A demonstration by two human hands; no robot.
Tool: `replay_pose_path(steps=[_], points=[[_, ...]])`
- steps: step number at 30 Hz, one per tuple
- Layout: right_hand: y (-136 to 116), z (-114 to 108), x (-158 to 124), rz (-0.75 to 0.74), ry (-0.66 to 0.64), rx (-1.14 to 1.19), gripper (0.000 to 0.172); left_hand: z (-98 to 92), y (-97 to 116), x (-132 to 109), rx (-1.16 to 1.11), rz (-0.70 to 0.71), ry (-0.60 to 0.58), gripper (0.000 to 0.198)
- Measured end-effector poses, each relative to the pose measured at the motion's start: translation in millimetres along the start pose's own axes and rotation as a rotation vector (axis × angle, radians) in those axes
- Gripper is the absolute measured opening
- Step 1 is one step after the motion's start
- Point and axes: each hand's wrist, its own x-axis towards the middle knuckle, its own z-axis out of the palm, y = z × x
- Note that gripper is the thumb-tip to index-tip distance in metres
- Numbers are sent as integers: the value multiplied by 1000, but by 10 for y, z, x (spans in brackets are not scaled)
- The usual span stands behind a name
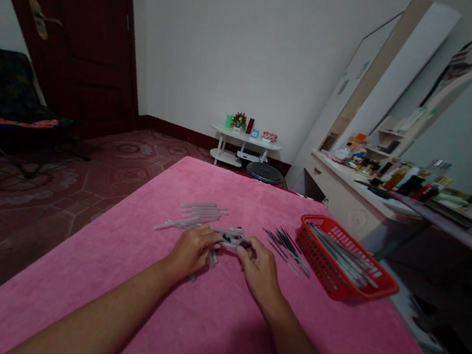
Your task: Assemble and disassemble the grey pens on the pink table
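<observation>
Fingers of the left hand (193, 250) close on slim, pale, plastic-looking tubes (231, 246) midway across the pink plush surface (92, 274); the right hand (261, 268) pinches a small dark piece (245, 243) beside them. The tubes look light, stiff and rather slippery, best held near the ends. Thin dark rods (287, 244) follow, then a red plastic lattice basket (319, 266) by the right edge.
</observation>
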Motion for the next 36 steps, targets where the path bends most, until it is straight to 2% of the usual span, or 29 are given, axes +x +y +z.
replay_pose_path(steps=[5,9,12,16,19,22,24,26,28,33,36], points=[[26,15,-2,18,5,-12,35,-4,6,10,-12,-1,1,21],[25,28,-2,0,27,17,23,3,8,1,-17,-6,-7,20],[36,23,5,9,10,54,31,-1,-3,-6,-34,-7,8,20],[112,-57,55,58,43,61,38,-33,-45,0,-96,-71,182,24],[191,-161,114,92,19,16,25,-44,-75,16,-203,-223,358,21],[248,-223,149,104,-56,-37,9,-36,-71,48,-464,-416,499,11],[254,-200,140,86,-93,-28,8,-34,-47,75,-685,-527,532,15],[215,-123,104,44,-112,-15,10,-43,-18,102,-834,-606,540,22],[126,-13,50,-17,-130,-37,14,-57,6,121,-889,-642,554,28],[-181,213,-60,-150,-181,-184,45,-58,8,126,-980,-669,533,37],[-256,273,-74,-174,-203,-251,50,-36,-10,116,-1013,-687,514,40]])
